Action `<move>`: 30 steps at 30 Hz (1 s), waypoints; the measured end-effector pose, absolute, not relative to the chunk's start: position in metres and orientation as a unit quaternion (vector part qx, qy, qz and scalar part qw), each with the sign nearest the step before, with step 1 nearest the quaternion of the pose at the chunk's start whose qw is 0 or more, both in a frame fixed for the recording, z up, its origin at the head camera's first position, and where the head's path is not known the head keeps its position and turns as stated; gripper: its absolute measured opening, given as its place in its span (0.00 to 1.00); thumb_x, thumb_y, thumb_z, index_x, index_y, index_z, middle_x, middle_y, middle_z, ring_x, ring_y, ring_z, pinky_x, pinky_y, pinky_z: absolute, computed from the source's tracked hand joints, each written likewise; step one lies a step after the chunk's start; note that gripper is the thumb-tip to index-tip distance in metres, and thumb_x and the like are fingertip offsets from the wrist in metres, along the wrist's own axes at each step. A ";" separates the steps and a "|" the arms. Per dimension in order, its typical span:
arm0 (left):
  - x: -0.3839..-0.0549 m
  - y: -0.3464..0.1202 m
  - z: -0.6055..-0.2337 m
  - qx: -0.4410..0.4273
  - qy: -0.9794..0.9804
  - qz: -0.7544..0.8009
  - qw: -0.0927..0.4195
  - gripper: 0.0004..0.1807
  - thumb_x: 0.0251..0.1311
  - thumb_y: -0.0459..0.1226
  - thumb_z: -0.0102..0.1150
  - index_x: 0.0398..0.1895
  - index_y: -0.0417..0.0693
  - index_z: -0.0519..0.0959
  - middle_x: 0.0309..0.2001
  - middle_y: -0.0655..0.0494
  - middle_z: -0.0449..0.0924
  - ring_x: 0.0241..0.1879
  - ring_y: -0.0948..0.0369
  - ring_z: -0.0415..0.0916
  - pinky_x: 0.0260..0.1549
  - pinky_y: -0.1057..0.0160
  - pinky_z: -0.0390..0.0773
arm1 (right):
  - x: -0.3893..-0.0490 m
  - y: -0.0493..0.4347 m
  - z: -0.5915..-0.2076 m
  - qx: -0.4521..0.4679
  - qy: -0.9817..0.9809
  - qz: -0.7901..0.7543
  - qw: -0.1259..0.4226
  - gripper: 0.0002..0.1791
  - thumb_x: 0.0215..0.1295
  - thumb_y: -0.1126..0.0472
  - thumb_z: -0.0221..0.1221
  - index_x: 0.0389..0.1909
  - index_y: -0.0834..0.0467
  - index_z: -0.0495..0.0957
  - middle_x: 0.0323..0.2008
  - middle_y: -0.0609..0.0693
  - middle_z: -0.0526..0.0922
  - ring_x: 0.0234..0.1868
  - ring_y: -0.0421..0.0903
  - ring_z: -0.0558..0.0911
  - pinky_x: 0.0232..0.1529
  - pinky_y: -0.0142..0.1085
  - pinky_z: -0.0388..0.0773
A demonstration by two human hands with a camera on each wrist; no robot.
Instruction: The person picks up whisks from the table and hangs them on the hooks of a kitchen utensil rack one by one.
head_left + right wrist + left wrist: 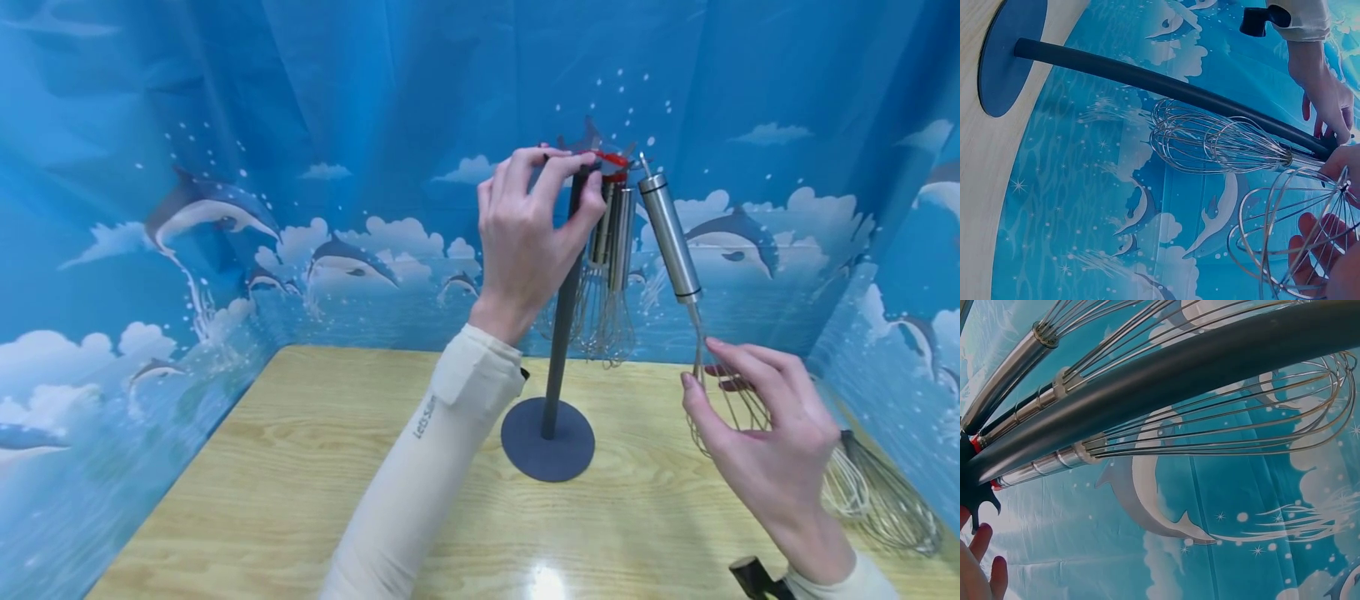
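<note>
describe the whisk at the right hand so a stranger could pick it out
On the wood-grain table is a dark, round-based stand. In the head view, the whisk is right of its top, silver handle slanting. Unlike the hanging whisks nearer the stand, this one leans outward, its wires held by the right hand.

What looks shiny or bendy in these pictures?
Head view: white glare on the pale yellow wooden table, near the picture's bottom edge; left wrist view: bright streaks along the shiny silver metal whisk handles; right wrist view: the long, dark grey, round pole looks bowed, probably lens distortion, since the head view shows it nearly straight.
</note>
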State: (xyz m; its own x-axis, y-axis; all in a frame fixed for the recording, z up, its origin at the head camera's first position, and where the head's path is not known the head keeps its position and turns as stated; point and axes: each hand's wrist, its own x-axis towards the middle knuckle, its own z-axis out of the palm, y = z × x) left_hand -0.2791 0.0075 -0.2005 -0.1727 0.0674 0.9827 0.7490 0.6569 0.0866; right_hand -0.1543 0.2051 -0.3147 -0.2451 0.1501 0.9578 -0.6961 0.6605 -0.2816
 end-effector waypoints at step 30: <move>-0.279 0.005 -0.201 -0.298 -0.705 -0.315 0.561 0.17 0.71 0.46 0.58 0.51 0.46 0.85 0.50 0.47 0.83 0.55 0.54 0.78 0.58 0.59 0.71 | -0.156 0.207 -0.318 0.175 -0.734 0.336 0.564 0.19 0.61 0.55 0.67 0.47 0.65 0.88 0.39 0.69 0.82 0.46 0.20 0.76 0.45 0.16 0.70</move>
State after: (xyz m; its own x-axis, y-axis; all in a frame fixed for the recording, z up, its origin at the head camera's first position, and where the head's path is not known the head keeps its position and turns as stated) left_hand -0.2793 0.0053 -0.2009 -0.1918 0.0664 0.9792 0.7746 0.6229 0.1095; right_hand -0.1565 0.2070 -0.3184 -0.3031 0.1219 0.9451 -0.6361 0.7126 -0.2959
